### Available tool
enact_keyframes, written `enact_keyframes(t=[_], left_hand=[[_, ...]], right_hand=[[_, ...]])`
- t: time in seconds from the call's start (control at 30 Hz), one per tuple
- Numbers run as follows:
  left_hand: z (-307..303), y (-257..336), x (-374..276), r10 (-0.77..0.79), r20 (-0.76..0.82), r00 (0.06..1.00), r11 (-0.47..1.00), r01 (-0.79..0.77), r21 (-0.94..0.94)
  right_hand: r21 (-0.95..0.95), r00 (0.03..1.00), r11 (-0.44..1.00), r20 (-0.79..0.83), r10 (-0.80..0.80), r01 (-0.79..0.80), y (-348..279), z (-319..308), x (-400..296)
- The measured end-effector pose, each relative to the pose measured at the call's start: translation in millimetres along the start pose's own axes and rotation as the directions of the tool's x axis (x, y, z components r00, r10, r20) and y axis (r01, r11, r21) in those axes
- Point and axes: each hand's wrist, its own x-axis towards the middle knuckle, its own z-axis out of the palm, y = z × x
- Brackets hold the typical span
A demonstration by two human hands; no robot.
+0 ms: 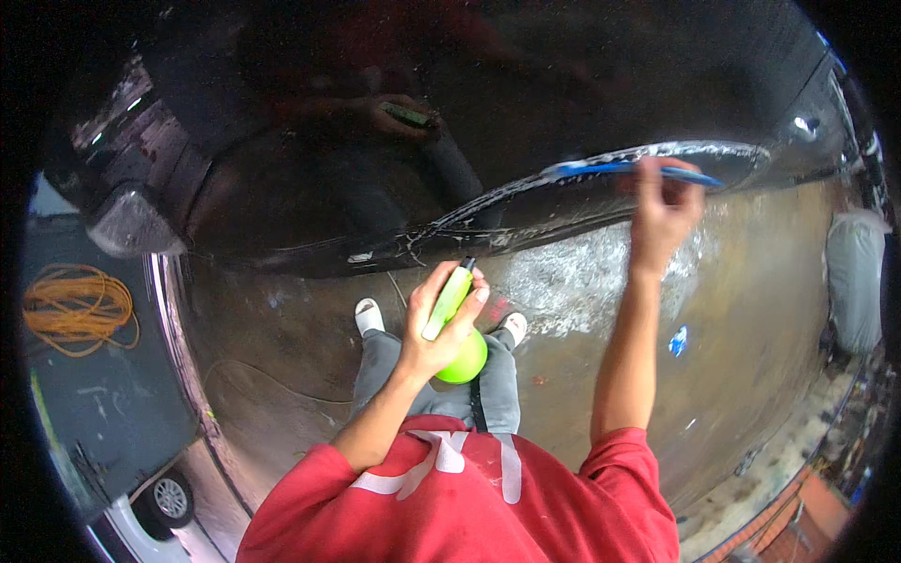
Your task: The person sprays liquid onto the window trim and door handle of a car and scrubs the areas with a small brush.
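Note:
My left hand (431, 331) holds a lime-green spray bottle (464, 360) around its neck, with the black nozzle pointing towards a glossy black car body (338, 176). My right hand (665, 218) grips a long, thin blue tool (598, 169), blurred by motion; whether it is a brush cannot be told. The blue tool lies against or just before the car's lower part. Along a curved edge there runs a line of white foam (521, 184). Reflections of an arm and the green bottle show in the dark paint.
Wet concrete floor (591, 380) lies below, with a white foamy patch (584, 274). At the left are a coiled orange hose (79, 310) and part of a white vehicle with a wheel (171, 498). A grey wrapped bundle (855, 281) stands right. A blue scrap (678, 340) lies on the floor.

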Motion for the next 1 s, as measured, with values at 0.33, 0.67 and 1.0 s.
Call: enact_keyframes(t=[0.33, 0.67, 1.0], left_hand=[[54.3, 19.3, -15.0, -0.021, -0.103, 0.994, 0.998, 0.015, -0.061], [44.2, 30.9, 4.3, 0.090, -0.090, 0.992, 0.992, -0.081, 0.095], [68.0, 51.5, 42.2, 0.131, 0.180, 0.975, 0.991, -0.129, -0.024]], right_hand=[[0.152, 0.974, 0.969, 0.141, 0.176, -0.197, 2.6, 26.0, -31.5], [0.052, 0.964, 0.969, 0.130, 0.233, -0.241, 2.8, 4.0, -25.9], [-0.053, 0.993, 0.993, -0.068, 0.100, -0.104, 11.2, -99.0, 100.0]])
